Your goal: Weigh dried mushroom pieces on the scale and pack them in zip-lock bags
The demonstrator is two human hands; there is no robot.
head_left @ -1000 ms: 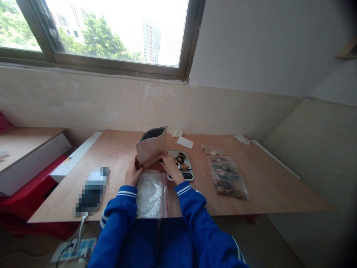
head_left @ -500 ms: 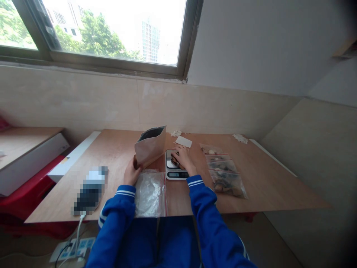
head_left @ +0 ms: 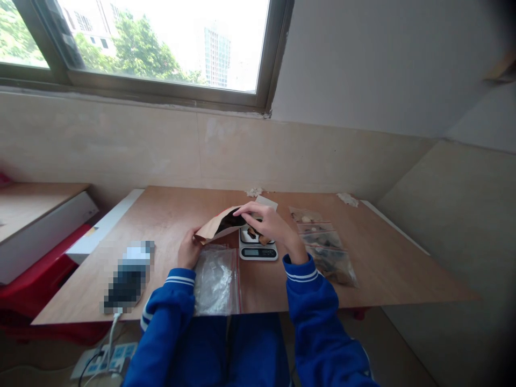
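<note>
My left hand is closed on the lower left corner of a brown kraft paper pouch. The pouch is tilted, its dark mouth turned to the right. At that mouth is my right hand, fingers stretched out and the fingertips at the opening; nothing shows between them. Below the right hand, several brown dried pieces lie on a small white kitchen scale with a display along its front. Part of the scale plate is hidden by the hand and pouch. Clear zip bags lie flat in front of the left hand.
Filled zip bags with dried brown contents lie right of the scale. A white card sits behind it. Crumpled white bits are at the table's back edge. A blurred phone with a cable lies left; a power strip is below.
My right hand has lifted off the pieces on the scale and moved up to the pouch's mouth. The pouch has tipped from upright over to the right.
</note>
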